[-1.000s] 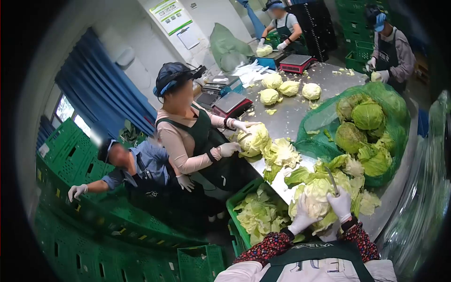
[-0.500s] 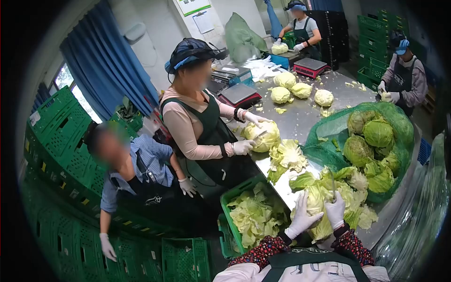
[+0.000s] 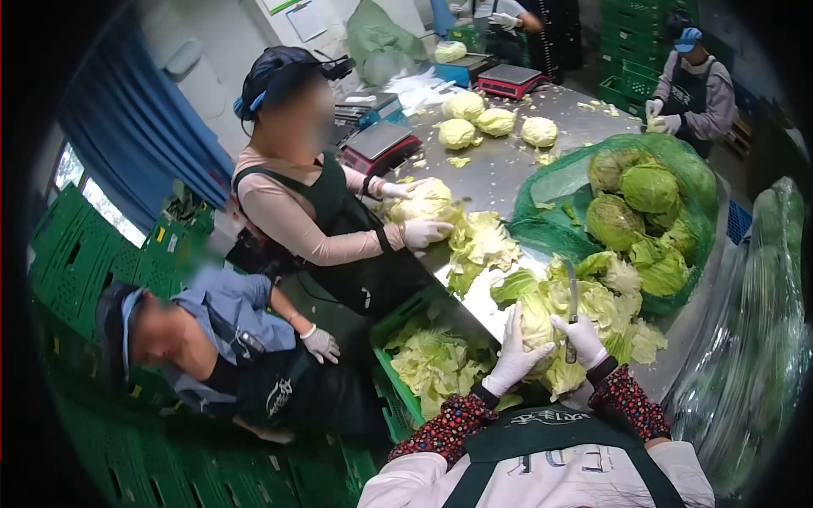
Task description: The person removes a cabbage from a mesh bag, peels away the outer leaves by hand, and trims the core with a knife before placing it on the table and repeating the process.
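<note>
My left hand [image 3: 517, 354], in a white glove, grips the near-left side of a pale green cabbage [image 3: 535, 322] at the table's front edge. In my gloved right hand [image 3: 583, 340] is a knife [image 3: 573, 292] with a curved blade, which points up and away from me. The thumb of that hand lies close to the cabbage's right side. Loose outer leaves [image 3: 597, 305] lie beyond and to the right of the cabbage. The cabbage's underside is hidden by my hands and leaves.
A green net bag [image 3: 542, 186] of whole cabbages stands at the right. On my left, a green crate [image 3: 398, 372] holds leaves. Beside it a co-worker [image 3: 313, 195] handles another cabbage [image 3: 423, 200]. Another person [image 3: 229, 339] bends low near stacked crates. Trimmed cabbages [image 3: 495, 122] and scales [image 3: 377, 144] lie farther back.
My view has shifted, so the scene sits further left and up. The co-worker at the far left has bent down lower. My hands remain at the cabbage, the knife still in my right.
</note>
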A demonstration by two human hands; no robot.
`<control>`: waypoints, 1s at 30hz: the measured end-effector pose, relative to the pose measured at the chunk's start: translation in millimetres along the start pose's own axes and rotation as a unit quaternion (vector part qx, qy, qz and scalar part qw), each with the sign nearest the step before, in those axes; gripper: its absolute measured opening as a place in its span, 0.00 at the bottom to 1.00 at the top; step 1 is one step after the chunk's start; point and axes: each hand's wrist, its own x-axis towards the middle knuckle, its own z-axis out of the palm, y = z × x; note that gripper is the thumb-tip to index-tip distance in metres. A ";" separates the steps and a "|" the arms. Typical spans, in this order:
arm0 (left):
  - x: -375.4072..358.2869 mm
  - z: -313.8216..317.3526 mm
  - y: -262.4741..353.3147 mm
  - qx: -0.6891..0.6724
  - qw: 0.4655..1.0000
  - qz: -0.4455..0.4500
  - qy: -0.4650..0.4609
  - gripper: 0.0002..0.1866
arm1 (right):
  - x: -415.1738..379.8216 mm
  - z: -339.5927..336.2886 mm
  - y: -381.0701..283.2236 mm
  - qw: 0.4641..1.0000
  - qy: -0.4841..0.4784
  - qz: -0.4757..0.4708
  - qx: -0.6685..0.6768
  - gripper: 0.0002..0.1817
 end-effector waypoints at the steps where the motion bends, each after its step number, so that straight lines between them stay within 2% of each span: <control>1: -0.6 0.8 -2.8 0.002 1.000 0.006 0.007 0.57 | 0.0 0.0 2.4 1.000 0.008 0.003 0.003 0.13; 4: 1.2 -2.1 -4.6 -0.015 1.000 0.008 0.009 0.57 | -3.4 7.7 -6.9 1.000 0.020 -0.005 0.013 0.11; 6: -0.5 -2.0 -5.9 -0.117 0.993 -0.008 0.003 0.57 | 0.9 8.5 0.0 0.998 0.022 -0.049 0.016 0.12; 7: -1.0 -3.4 -7.4 -0.203 0.978 -0.033 -0.023 0.57 | 2.6 7.9 -1.1 0.998 0.032 -0.029 -0.046 0.14; 9: -0.3 -15.7 -1.1 -0.247 0.965 -0.080 -0.047 0.56 | -5.2 11.6 -14.8 0.992 0.049 -0.042 -0.106 0.13; 10: -2.8 -22.2 7.1 -0.278 0.953 -0.110 -0.057 0.55 | 13.1 7.7 14.6 0.991 0.061 -0.085 -0.087 0.13; 11: -5.5 -23.1 -0.7 -0.276 0.952 -0.119 -0.049 0.54 | 13.3 8.2 17.7 0.989 0.057 -0.111 -0.073 0.13; 15: -5.7 -40.2 0.3 -0.268 0.958 -0.097 -0.018 0.51 | 23.9 5.1 33.2 0.990 0.081 -0.074 -0.090 0.11; 17: -3.9 -49.9 -8.4 -0.246 0.966 -0.080 -0.008 0.50 | 28.1 -1.7 36.1 0.991 0.107 -0.058 -0.054 0.11; 20: -13.4 -57.9 -12.6 -0.221 0.970 -0.106 -0.007 0.48 | 39.3 -27.6 50.1 0.988 0.120 -0.061 -0.078 0.11; 22: -10.7 -62.8 -0.4 -0.319 0.930 -0.181 0.027 0.47 | 22.1 -31.4 34.3 0.987 0.136 -0.049 -0.066 0.10; 24: -6.7 -60.0 -6.4 -0.365 0.911 -0.181 0.061 0.44 | 16.7 -46.5 28.2 0.988 0.154 0.016 -0.030 0.11; 26: -3.8 -56.5 -3.2 -0.327 0.920 -0.187 0.109 0.40 | 21.1 -64.3 48.8 0.984 0.175 -0.017 -0.010 0.12; 28: -4.0 -53.7 -2.5 -0.296 0.932 -0.174 0.113 0.41 | 22.1 -77.8 55.8 0.980 0.200 0.002 -0.004 0.11; 30: -0.2 -54.9 1.3 -0.240 0.951 -0.148 0.129 0.44 | 19.4 -79.8 61.2 0.975 0.221 -0.021 0.019 0.09</control>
